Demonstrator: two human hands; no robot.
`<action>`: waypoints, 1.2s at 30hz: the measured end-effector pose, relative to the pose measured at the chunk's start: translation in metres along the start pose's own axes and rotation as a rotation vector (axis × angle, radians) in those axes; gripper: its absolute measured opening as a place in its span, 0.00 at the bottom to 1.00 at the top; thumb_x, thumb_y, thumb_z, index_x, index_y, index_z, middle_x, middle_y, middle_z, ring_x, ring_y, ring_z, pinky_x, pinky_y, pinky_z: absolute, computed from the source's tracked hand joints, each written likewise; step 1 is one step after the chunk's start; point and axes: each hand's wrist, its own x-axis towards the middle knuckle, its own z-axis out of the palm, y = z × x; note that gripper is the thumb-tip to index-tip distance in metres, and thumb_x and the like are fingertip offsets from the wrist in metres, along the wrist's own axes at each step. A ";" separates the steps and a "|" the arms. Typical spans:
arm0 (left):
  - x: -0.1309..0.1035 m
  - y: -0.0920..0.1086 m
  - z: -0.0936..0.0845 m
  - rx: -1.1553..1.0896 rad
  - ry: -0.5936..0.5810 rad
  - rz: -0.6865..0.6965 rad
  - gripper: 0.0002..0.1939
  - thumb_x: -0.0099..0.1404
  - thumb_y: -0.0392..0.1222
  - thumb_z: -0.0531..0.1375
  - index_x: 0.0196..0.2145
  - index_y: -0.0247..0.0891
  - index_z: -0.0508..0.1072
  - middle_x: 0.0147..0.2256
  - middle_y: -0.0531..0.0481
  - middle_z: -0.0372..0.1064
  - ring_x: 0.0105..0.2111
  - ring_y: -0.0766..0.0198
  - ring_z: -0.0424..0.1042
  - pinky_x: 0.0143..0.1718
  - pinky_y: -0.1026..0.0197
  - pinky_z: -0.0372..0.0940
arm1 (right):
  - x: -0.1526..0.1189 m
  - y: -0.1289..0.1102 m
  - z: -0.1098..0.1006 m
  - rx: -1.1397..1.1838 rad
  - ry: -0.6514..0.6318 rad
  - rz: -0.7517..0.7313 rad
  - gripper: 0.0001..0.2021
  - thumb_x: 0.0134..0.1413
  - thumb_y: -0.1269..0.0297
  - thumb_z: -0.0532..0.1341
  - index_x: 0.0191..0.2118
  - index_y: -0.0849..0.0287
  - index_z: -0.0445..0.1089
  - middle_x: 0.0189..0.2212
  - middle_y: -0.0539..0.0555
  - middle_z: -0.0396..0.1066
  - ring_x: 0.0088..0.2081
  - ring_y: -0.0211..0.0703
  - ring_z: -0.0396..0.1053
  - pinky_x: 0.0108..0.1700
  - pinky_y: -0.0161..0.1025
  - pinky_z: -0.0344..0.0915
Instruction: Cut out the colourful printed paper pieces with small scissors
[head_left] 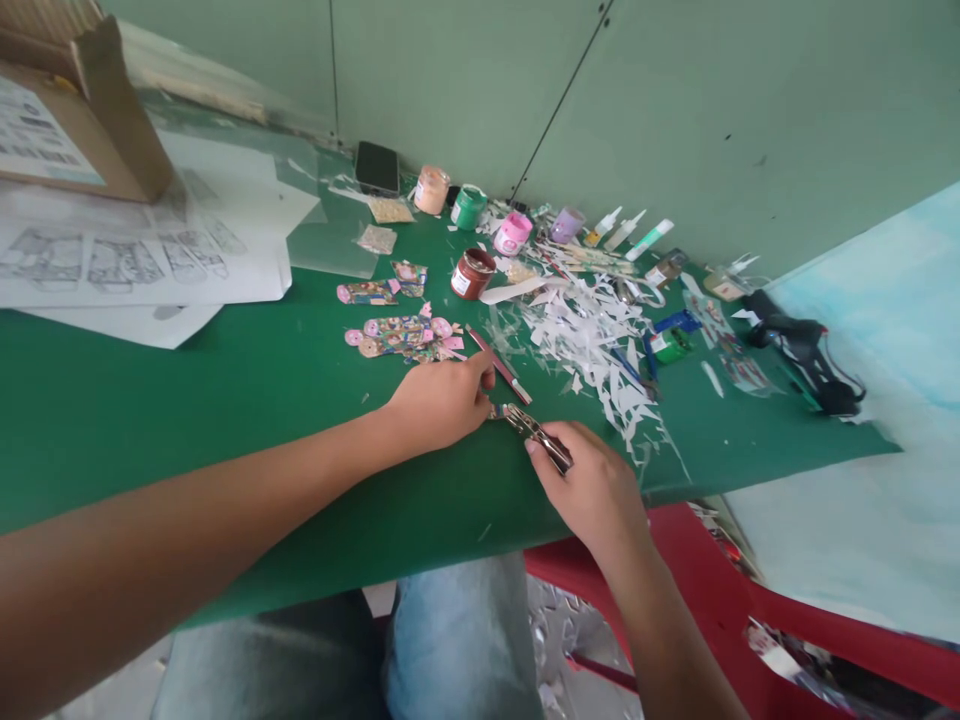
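My right hand (596, 480) is wrapped round the handles of a metal hand-held hole punch (541, 438), with its jaws pointing left. Between those jaws and my left hand (442, 402) shows a small colourful cutout (497, 411), its edge at the punch's head. The fingers of my left hand are closed on that piece and hide most of it. Just beyond them lies a dark pink pen (501, 366). A cluster of printed cutouts (401, 337) with pink round ends rests on the green table, left of the pen, and more cutouts (369, 292) lie behind it.
White paper scraps (585, 335) are heaped at the right. Paint jars (472, 274) and glue tubes (602, 228) stand towards the wall. Printed sheets (142, 250) and a cardboard box (90, 130) occupy the left. A black tool (806, 350) lies far right, above a red chair (690, 570).
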 end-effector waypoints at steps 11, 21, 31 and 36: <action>0.000 0.002 0.002 0.013 0.010 -0.015 0.13 0.62 0.37 0.54 0.44 0.40 0.70 0.33 0.50 0.76 0.32 0.56 0.75 0.33 0.58 0.64 | -0.002 0.001 -0.004 -0.004 -0.042 0.020 0.13 0.62 0.55 0.55 0.44 0.56 0.71 0.38 0.56 0.76 0.36 0.48 0.73 0.33 0.39 0.63; 0.001 0.002 0.003 0.004 0.006 -0.004 0.14 0.61 0.37 0.54 0.45 0.40 0.70 0.33 0.49 0.75 0.32 0.56 0.74 0.32 0.59 0.63 | 0.016 0.011 -0.035 0.115 0.100 0.093 0.21 0.63 0.47 0.52 0.43 0.58 0.73 0.30 0.55 0.75 0.26 0.41 0.69 0.30 0.39 0.65; 0.001 0.003 0.002 0.013 -0.008 -0.009 0.14 0.61 0.37 0.54 0.45 0.40 0.70 0.34 0.50 0.76 0.33 0.56 0.75 0.32 0.58 0.63 | 0.024 0.009 -0.083 0.087 0.404 0.050 0.23 0.62 0.45 0.52 0.51 0.56 0.72 0.42 0.61 0.74 0.42 0.52 0.74 0.39 0.47 0.71; 0.001 0.003 0.002 0.030 0.002 -0.003 0.13 0.63 0.39 0.54 0.46 0.40 0.69 0.35 0.50 0.76 0.34 0.55 0.76 0.33 0.58 0.64 | 0.021 0.010 -0.043 0.095 0.264 0.024 0.24 0.61 0.44 0.53 0.53 0.55 0.70 0.46 0.62 0.73 0.48 0.55 0.71 0.43 0.50 0.71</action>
